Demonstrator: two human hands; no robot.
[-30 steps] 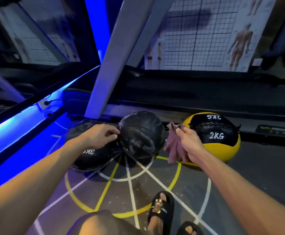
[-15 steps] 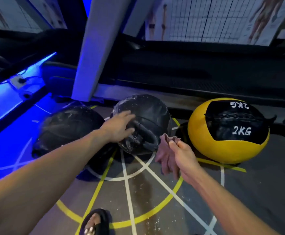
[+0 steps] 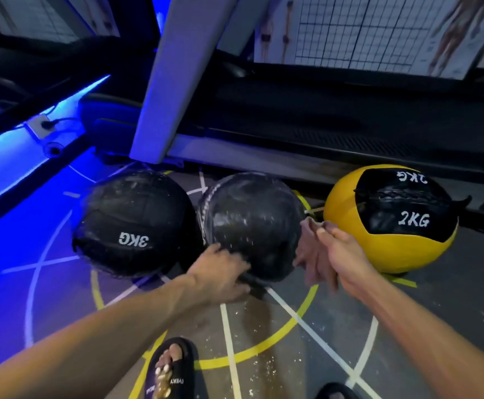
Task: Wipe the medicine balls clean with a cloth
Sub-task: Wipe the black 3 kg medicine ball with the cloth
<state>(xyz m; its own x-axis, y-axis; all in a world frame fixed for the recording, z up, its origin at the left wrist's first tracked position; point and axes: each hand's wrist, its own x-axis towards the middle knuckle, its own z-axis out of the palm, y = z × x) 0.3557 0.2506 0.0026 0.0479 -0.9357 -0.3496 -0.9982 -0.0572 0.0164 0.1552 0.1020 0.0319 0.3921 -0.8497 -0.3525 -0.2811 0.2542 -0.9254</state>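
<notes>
Left hand (image 3: 220, 276) gripping the low front of the middle black ball (image 3: 252, 223), right hand (image 3: 341, 254) pinching a pinkish cloth (image 3: 311, 254) beside it, "3KG" ball (image 3: 134, 223) left, yellow "2KG" ball (image 3: 390, 217) right, all on the floor (image 3: 436, 298).

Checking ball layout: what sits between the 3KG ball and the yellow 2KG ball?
In the head view, a middle black ball, held low by the left hand, then the cloth in the right hand.
</notes>
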